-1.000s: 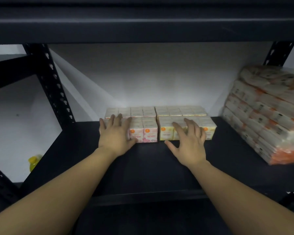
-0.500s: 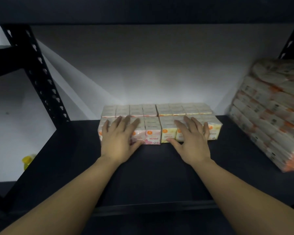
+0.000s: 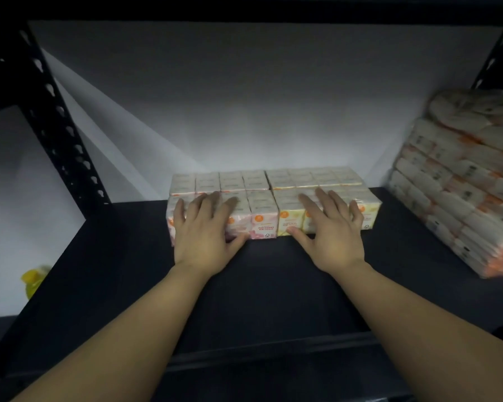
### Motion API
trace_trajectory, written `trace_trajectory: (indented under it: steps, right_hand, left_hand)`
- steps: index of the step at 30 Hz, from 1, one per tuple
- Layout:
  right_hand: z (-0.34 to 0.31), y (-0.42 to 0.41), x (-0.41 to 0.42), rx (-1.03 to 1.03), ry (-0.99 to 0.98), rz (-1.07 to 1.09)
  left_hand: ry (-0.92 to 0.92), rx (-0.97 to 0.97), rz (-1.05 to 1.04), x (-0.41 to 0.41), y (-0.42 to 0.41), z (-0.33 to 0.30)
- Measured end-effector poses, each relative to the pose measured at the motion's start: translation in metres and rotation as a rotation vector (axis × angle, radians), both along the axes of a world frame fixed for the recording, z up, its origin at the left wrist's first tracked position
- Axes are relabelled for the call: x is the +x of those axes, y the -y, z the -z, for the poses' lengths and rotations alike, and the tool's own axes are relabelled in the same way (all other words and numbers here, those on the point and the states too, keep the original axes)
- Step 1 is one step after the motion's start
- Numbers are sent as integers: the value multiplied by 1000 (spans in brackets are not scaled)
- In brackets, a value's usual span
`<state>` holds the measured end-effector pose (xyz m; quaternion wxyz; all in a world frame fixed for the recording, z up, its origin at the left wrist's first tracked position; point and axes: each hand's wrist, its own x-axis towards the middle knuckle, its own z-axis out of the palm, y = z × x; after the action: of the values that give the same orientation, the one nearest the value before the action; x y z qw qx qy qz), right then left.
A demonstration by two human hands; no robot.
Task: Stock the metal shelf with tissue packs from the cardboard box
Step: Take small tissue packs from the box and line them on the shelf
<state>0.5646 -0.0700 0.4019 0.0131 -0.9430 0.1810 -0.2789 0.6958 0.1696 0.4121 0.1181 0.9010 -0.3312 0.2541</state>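
Note:
Two front tissue packs stand side by side on the dark metal shelf (image 3: 128, 271), with more packs (image 3: 267, 179) in a row behind them by the white wall. My left hand (image 3: 205, 230) lies flat with straight fingers against the pink tissue pack (image 3: 263, 219). My right hand (image 3: 330, 230) presses, fingers spread, on the yellow tissue pack (image 3: 288, 216). The cardboard box is out of view.
A tall stack of larger wrapped tissue bundles (image 3: 459, 181) leans at the shelf's right end. Black perforated uprights (image 3: 58, 117) frame the left side, and another stands at top right. A yellow object (image 3: 34, 281) sits low beyond the shelf's left edge. The upper shelf hangs overhead.
The view has moved closer and lower under the upper shelf. Both hands stay flat on the front packs, which sit tight against the back row.

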Motion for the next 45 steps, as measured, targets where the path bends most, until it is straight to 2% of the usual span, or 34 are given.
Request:
trace_trajectory:
  steps: [7, 12, 15, 18, 23, 25, 27, 31, 34, 36, 41, 45]
  right_hand:
    - [-4, -7, -4, 11, 1, 31]
    - [-7, -21, -28, 119, -20, 123]
    - [-5, -32, -51, 193, -78, 165]
    - [-8, -41, -71, 301, -236, 135]
    - [-10, -48, -105, 286, -484, 5]
    - [-8, -52, -121, 249, -498, -44]
    - [1, -57, -142, 182, -433, -91]
    - [40, -65, -193, 86, -205, -187]
    - [79, -70, -230, 136, -141, -269]
    - [111, -74, -254, 233, -163, -305]
    - [214, -100, -324, 456, -483, -281]
    - [283, -113, -363, 619, -637, -186]
  left_hand:
    - [29, -71, 57, -5, -3, -2]
    - [41, -126, 186, -31, -13, -6]
    - [-40, -126, 215, -56, -27, 0]
    - [-176, -82, 155, -80, -41, 3]
    - [-473, 165, 53, -120, -54, 5]
    - [-497, 233, -1, -140, -54, 9]
    - [-443, 215, -52, -163, -55, 15]
    - [-251, 75, -88, -220, -63, 47]
    - [-281, -20, -46, -260, -71, 81]
    - [-381, -15, -44, -281, -80, 112]
    - [-780, 117, -175, -347, -127, 226]
    - [-984, 220, -213, -381, -154, 294]
